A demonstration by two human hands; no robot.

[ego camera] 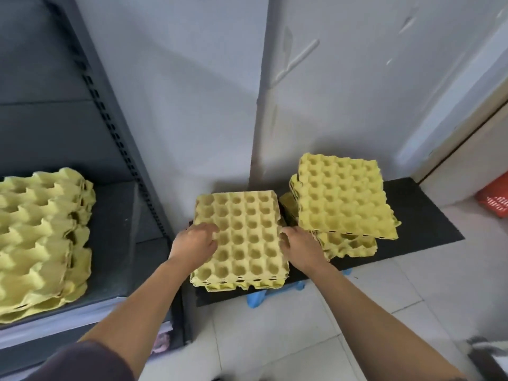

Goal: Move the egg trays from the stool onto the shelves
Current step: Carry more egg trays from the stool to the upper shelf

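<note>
A stack of yellow pulp egg trays (242,237) sits at the left end of a black-topped stool (423,215) with blue legs. My left hand (193,244) grips the stack's left edge, fingers curled over the top tray. On the stack's right edge, my right hand (299,248) holds it the same way. A second, uneven pile of egg trays (343,199) stands to the right on the same stool. A further stack of trays (41,240) lies on the grey shelf (115,224) at the left.
The dark metal shelf upright (110,116) with punched holes stands between shelf and stool. A white wall and pipe (264,105) are behind the stool. A red item (494,199) lies on the tiled floor at far right.
</note>
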